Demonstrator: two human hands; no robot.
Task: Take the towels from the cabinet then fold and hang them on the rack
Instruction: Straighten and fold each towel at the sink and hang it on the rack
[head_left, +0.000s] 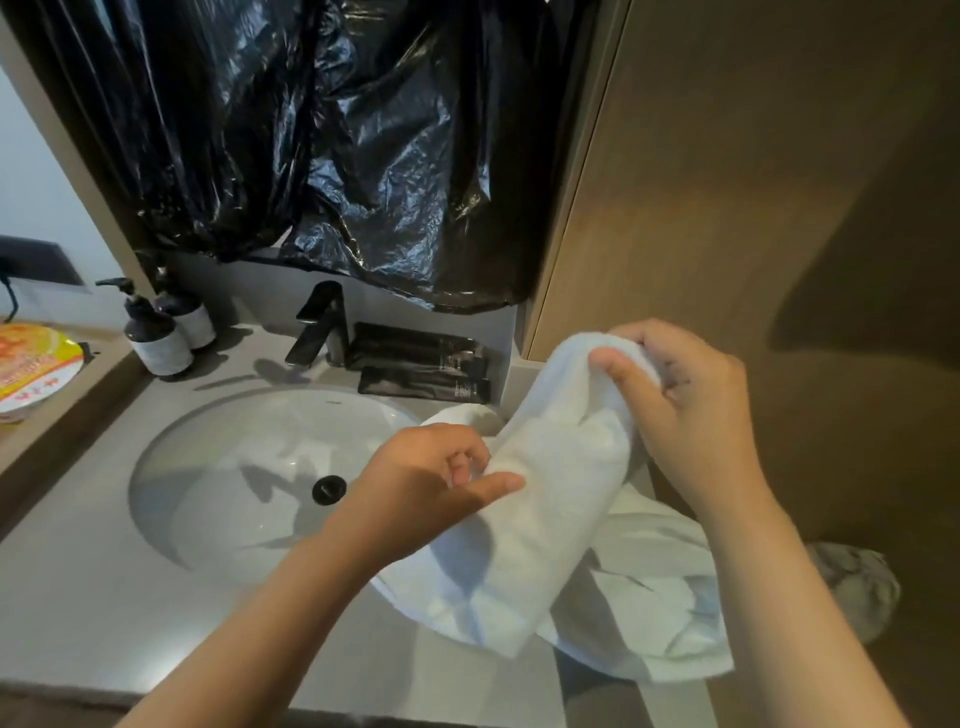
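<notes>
A white towel (540, 499) hangs folded lengthwise in the air above the right side of the counter. My right hand (685, 410) grips its upper end, thumb pressed over the fold. My left hand (431, 483) pinches the towel's left edge at mid-height, fingers curled. A second white towel (654, 603) lies crumpled on the counter's right end beneath the held one. No rack is in view.
A white sink (249, 478) with a black faucet (322, 327) sits left of the towels. Two dark pump bottles (156, 332) and black sachets (421, 364) stand behind it. Black plastic sheet (337, 145) covers the mirror. A brown panel (753, 182) rises on the right.
</notes>
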